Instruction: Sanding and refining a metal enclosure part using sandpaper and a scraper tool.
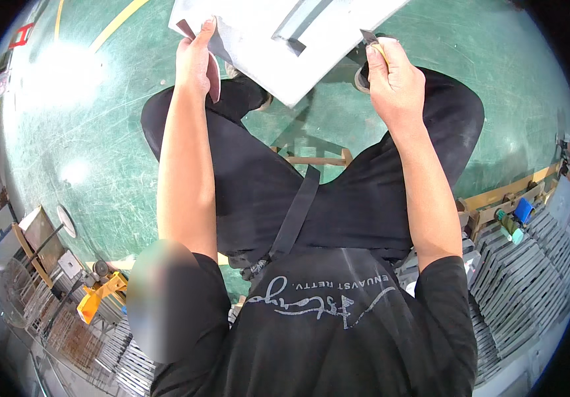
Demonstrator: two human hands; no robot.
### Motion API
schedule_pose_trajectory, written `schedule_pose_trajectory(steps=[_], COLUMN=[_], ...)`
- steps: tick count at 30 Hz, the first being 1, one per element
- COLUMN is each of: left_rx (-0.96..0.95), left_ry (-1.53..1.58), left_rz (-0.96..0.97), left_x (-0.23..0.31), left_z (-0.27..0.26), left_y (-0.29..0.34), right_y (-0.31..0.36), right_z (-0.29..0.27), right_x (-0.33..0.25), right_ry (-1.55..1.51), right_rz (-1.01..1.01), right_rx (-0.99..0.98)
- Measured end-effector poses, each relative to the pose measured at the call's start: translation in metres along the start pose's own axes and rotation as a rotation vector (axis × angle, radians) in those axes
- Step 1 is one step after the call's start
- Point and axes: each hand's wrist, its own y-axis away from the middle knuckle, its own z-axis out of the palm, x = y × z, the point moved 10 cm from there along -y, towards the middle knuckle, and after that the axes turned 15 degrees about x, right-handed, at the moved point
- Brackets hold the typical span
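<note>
A pale grey-white flat panel (262,63) lies ahead of me at the top of the head view, one corner pointing toward me. It has a long rectangular recess or slot (301,23); its far part runs out of the picture. At the panel's left edge my left hand (195,61) is closed around a bent reddish-brown sheet that looks like sandpaper (215,78). My right hand (397,83), beside the right edge, grips a small scraper-like tool with a dark flat blade (369,37) and a yellow handle (381,51). The blade tip points up and left, near the panel's edge.
Under the panel are my shoes on a scuffed green floor (99,159). A low wooden bar (314,161) stands between my legs. Behind me, right, are stacked grey metal frames (523,278) beside wooden rails; behind left, a yellow machine part (99,298) and more racks.
</note>
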Motion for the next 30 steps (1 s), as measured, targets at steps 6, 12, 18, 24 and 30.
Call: schedule_pose_trajectory(steps=[6, 12, 18, 24, 30], left_rx=[0.011, 0.007, 0.024, 0.009, 0.056], left_ry=[0.002, -0.046, 0.004, 0.034, 0.054], left_rz=[-0.007, -0.017, 0.049, 0.008, 0.004], left_x=[0.002, 0.003, -0.002, -0.004, -0.003], left_z=[0.004, 0.0, -0.003, -0.002, -0.001], left_y=[0.001, 0.002, -0.012, -0.007, -0.005], right_y=[0.002, 0.01, 0.01, 0.007, 0.005], right_z=[0.003, 0.012, 0.021, 0.015, 0.011], right_x=[0.001, 0.001, 0.017, 0.023, 0.026], right_ry=[0.028, -0.042, -0.089, -0.153, -0.125], right_rz=[-0.053, -0.042, 0.051, 0.13, 0.146], right_rx=[0.014, -0.051, -0.115, -0.051, -0.027])
